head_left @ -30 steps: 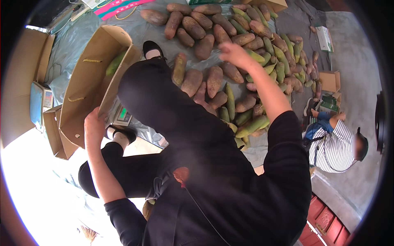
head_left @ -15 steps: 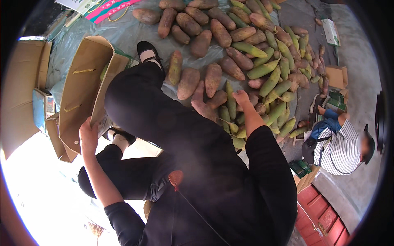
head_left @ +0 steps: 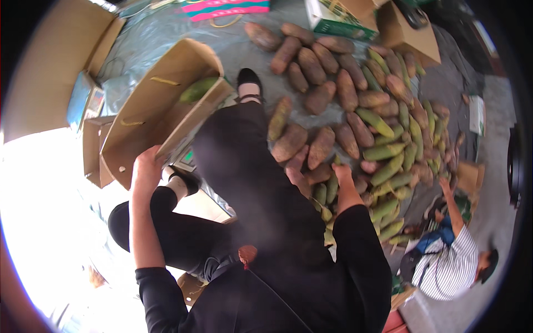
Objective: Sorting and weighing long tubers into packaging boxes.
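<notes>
The left hand (head_left: 145, 166) is closed around the near rim of an open cardboard box (head_left: 150, 105), which is tipped on its side; one green fruit (head_left: 197, 89) lies inside at the far end. The right hand (head_left: 341, 172) reaches into the near edge of a big pile of fruit (head_left: 355, 116) spread on a grey sheet (head_left: 244, 55) on the floor, to the right of the box. Its fingers are among the fruit, and I cannot tell whether they have closed on one or are only resting there.

The fruit are long and plump, some brown, some green. They look solid and fairly heavy for one hand, with a firm skin that is probably not slippery. A grip around the thick middle would likely hold best; the tapered ends offer less to hold.

The box looks light and stiff, though its flap could bend under load, so the folded rim seems the safer hold.

Right of the pile, another person in a striped shirt (head_left: 449, 266) also reaches toward it.
</notes>
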### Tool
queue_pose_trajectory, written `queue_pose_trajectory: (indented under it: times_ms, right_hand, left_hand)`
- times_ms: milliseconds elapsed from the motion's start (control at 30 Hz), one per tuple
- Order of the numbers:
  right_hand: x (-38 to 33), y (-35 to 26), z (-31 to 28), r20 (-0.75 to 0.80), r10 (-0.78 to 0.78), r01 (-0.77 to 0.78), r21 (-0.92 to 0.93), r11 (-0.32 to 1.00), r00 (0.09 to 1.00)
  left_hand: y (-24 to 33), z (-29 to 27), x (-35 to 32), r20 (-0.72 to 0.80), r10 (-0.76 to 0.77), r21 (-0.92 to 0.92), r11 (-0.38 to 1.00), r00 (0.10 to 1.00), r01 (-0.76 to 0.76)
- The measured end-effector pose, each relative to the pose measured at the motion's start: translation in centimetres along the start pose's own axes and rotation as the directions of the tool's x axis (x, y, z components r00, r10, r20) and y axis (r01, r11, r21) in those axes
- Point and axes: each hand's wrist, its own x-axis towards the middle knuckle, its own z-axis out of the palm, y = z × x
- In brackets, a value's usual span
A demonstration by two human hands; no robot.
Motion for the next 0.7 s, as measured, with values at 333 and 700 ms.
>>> queue_pose_trajectory:
  times_ms: [333, 700]
  right_hand:
    - [-3.0, -1.1, -0.7, -0.160, -0.083, 0.092, 0.047, 0.995, 0.984]
    - [-14.4, -11.5, -10.7, -0.346, -0.659, 0.744, 0.291, 0.602, 0.668]
  left_hand:
    - [-1.0, -0.7, -0.6, -0.002, -0.054, 0.027, 0.998, 0.999, 0.054]
    - [-2.1, -0.8, -0.7, 0.003, -0.051, 0.078, 0.996, 0.999, 0.051]
